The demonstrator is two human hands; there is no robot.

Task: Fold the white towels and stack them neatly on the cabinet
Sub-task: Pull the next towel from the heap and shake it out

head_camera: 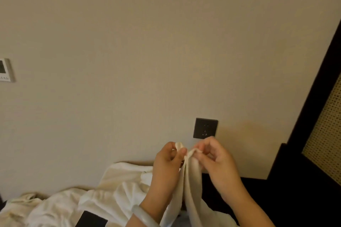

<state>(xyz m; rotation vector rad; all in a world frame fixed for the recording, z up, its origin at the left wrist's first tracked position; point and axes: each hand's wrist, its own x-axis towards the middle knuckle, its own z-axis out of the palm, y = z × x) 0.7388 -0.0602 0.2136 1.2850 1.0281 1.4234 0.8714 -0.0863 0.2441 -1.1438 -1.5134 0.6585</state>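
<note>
A white towel (pixel 191 188) hangs lifted in front of the wall, bunched into a narrow strip. My left hand (pixel 166 164) pinches one top corner of it and my right hand (pixel 215 160) pinches the other, the two hands almost touching. More white towels (pixel 103 195) lie crumpled in a heap at the lower left on the dark cabinet top (pixel 262 199), which shows bare on the right. A pale bangle (pixel 142 214) circles my left wrist.
A black wall socket (pixel 205 128) sits just above my hands. A white control panel (pixel 5 70) hangs on the wall at the far left. A dark frame with woven cane (pixel 324 134) rises at the right. A dark flat object (pixel 90 219) lies among the towels.
</note>
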